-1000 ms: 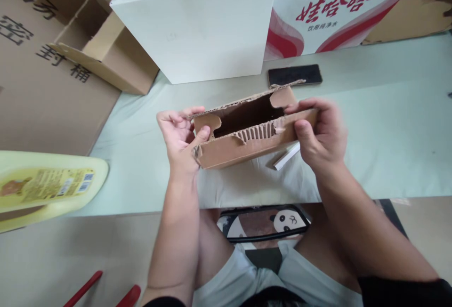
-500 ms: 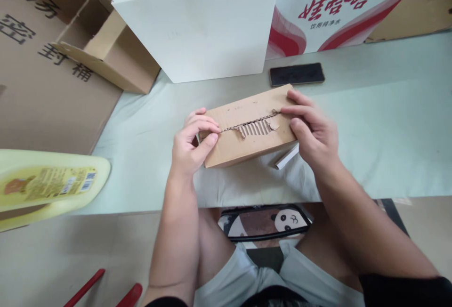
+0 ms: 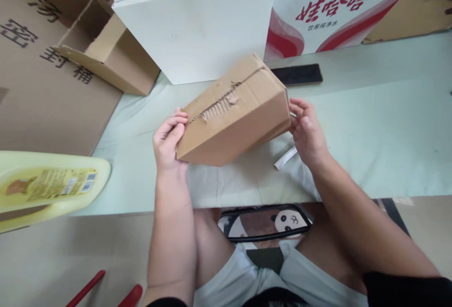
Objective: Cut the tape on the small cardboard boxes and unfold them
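Slipping at the far end is the risk we would watch first. Our left hand [image 3: 167,141] is clamped on the cardboard box [image 3: 243,125] at its eight o'clock end, thumb and fingers pinching that corner. Our right hand [image 3: 310,136] sits at the box's three o'clock edge with its thumb and fingers apart; we cannot tell whether the fingertips touch the cardboard. Should they give no support, the weight beyond our left pinch could twist the box out of it, and its far end could drop toward the phone [image 3: 304,74] lying at two o'clock. Squeezing too hard might also part the flaps along the ragged seam [image 3: 213,104], since the torn patch [image 3: 219,108] beside it has bared the corrugation and probably weakened the board. What the box contains, if anything, we cannot see.

The box is over the middle of the bench [image 3: 381,123], with the white strip [image 3: 285,158] at its four o'clock and the white carton [image 3: 197,38] at eleven. Its long axis runs from about eight o'clock to about two, and the seam follows that line. The seamed face points up at us, one long wall faces roughly five, and the far end looks raised; contact with the bench is unclear.
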Demonstrator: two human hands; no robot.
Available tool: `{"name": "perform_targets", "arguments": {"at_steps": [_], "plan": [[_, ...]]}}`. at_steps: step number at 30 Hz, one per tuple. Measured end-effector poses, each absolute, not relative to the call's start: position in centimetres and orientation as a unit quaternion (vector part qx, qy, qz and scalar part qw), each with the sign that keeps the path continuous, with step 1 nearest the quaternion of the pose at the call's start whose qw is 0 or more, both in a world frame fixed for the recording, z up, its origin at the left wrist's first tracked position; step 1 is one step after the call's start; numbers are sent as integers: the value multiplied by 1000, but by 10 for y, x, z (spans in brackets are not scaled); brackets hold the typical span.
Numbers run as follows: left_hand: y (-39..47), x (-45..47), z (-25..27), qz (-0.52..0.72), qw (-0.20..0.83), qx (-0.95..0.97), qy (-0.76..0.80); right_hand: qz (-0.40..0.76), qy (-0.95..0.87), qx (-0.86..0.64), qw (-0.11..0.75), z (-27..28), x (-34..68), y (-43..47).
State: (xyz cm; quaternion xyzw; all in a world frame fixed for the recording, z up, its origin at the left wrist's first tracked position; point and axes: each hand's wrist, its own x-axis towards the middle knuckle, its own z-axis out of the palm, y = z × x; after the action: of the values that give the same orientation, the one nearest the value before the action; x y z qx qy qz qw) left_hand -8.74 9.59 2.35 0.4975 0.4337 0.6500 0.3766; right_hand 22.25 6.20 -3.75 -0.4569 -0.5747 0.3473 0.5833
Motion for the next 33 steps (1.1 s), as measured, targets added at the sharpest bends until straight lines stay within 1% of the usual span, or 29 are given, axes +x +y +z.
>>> {"name": "perform_targets", "arguments": {"at_steps": [4,8,10,13,15,18,23,27,30,33], "plan": [[100,-100,18,648,397,441,477,452,-514,-427,591,-36,216,60],[102,-106,13,635,401,433,498,471,-547,-401,564,-35,210,60],[102,-102,11,622,426,429,498,452,-580,-378,563,-30,205,60],[98,-87,8,556,523,409,500,411,-632,-348,557,-13,198,60],[94,-75,7,511,592,388,487,386,-659,-349,543,1,195,59],[88,-63,7,463,652,406,443,347,-681,-369,529,15,199,55],[82,-53,-2,394,689,436,423,250,-700,-402,534,26,207,45],[79,-42,-7,413,686,408,439,194,-721,-382,545,40,207,37],[78,-31,-2,424,676,345,494,185,-747,-388,508,50,205,33],[75,-20,5,378,693,280,547,188,-767,-407,458,54,203,30]]}}
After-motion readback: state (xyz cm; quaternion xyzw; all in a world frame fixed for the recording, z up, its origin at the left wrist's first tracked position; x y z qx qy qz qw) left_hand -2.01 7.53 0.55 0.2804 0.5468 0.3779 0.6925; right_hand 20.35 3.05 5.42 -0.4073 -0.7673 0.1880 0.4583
